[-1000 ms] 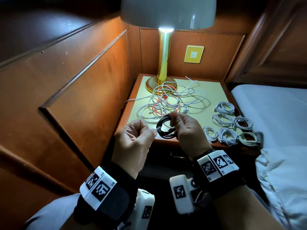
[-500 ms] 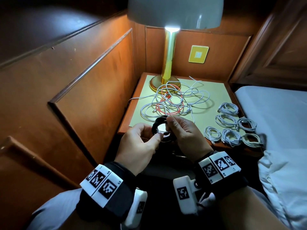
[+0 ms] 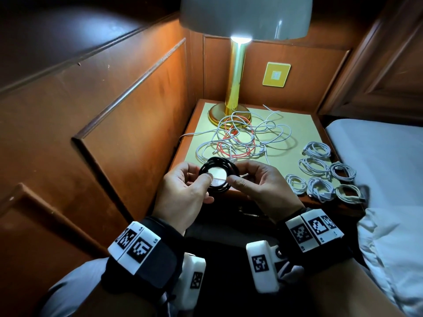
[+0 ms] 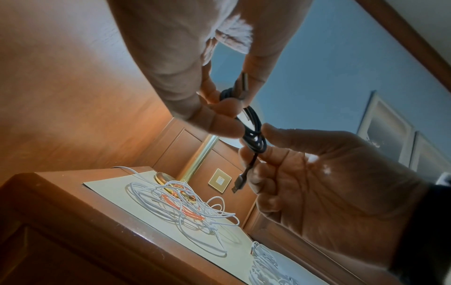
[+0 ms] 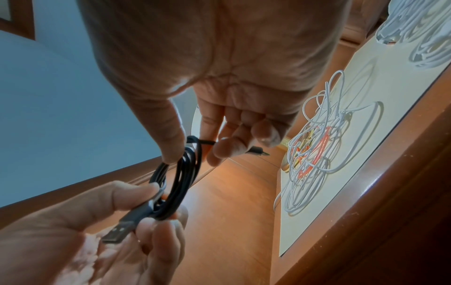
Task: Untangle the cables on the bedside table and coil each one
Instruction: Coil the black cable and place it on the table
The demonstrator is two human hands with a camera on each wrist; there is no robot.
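I hold a black cable wound into a small coil in both hands above the front edge of the bedside table. My left hand pinches the coil's left side, where the USB plug sticks out. My right hand pinches the right side, and the thin plug end pokes past its fingers. A loose tangle of white cables with one orange-red cable lies on the table near the lamp base. Several coiled white cables lie at the table's right side.
A brass lamp with a lit white shade stands at the table's back left. Wooden wall panels close off the left and back. A bed with white sheets adjoins the table on the right.
My left hand has moved in and taken hold of the black coil beside the right hand. The coil has turned, so its ring now faces the head camera.
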